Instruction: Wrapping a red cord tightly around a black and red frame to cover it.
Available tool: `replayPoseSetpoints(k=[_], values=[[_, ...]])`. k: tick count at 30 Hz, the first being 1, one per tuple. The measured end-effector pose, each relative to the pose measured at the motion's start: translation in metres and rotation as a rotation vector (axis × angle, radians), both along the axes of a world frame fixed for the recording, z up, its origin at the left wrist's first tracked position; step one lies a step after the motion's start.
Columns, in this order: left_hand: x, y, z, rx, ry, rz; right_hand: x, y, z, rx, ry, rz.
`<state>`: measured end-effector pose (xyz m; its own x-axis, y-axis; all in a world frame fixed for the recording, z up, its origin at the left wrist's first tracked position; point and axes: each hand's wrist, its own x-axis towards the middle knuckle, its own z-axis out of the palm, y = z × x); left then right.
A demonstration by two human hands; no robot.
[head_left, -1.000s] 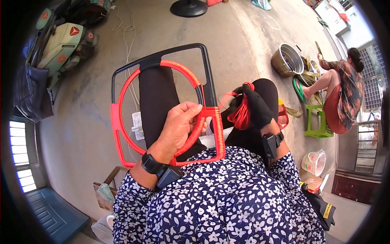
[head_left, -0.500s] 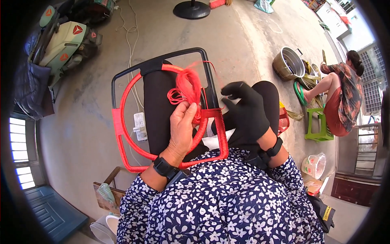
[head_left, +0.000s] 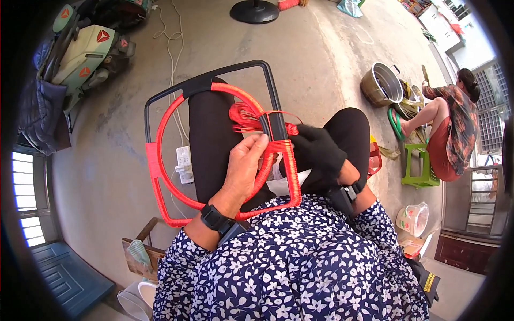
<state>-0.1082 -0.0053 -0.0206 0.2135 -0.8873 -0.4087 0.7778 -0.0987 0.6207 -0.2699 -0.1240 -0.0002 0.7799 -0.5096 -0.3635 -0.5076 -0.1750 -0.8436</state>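
Observation:
Across my lap lies a rounded square frame, bare black at its far side and wound with red cord on its near side. Inside it sits a round ring, mostly wrapped in red too. My bare left hand pinches the frame and ring where they meet on the right. Just beyond those fingers, a loose bundle of red cord passes under the black bars, and its end comes out on the right. There my right hand, in a black glove, is closed on the cord; its fingertips are partly hidden.
A white power strip lies on the floor left of my leg. To the right are a metal pot, a green stool and a seated person. A scooter stands at far left, a black round base ahead.
The cord bundle has left my left fingers and now runs under the bars. My left hand grips the frame joint. My right hand has moved down and closed on the cord.

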Motion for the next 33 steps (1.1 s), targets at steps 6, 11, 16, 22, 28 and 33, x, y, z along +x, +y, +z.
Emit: replayPoseSetpoints(k=[6, 11, 16, 22, 28, 33], values=[[0.004, 0.005, -0.007, -0.01, -0.053, -0.127, -0.058, -0.006, -0.013, 0.338, -0.975, -0.741], [-0.002, 0.003, -0.002, -0.068, -0.084, -0.062, -0.126, -0.022, 0.009, 0.734, -1.292, -0.572], [-0.002, 0.006, -0.003, -0.116, -0.093, -0.056, -0.131, -0.008, 0.008, 0.561, -1.043, -0.849], [-0.001, 0.006, -0.006, -0.07, -0.124, -0.072, -0.018, 0.014, -0.003, 0.531, -0.221, -0.388], [-0.002, 0.009, 0.002, -0.009, -0.21, -0.067, -0.012, 0.033, 0.034, 0.358, -0.286, -0.404], [0.0, 0.007, -0.004, 0.011, -0.129, -0.06, -0.034, 0.032, 0.033, 0.381, -0.425, -0.547]])
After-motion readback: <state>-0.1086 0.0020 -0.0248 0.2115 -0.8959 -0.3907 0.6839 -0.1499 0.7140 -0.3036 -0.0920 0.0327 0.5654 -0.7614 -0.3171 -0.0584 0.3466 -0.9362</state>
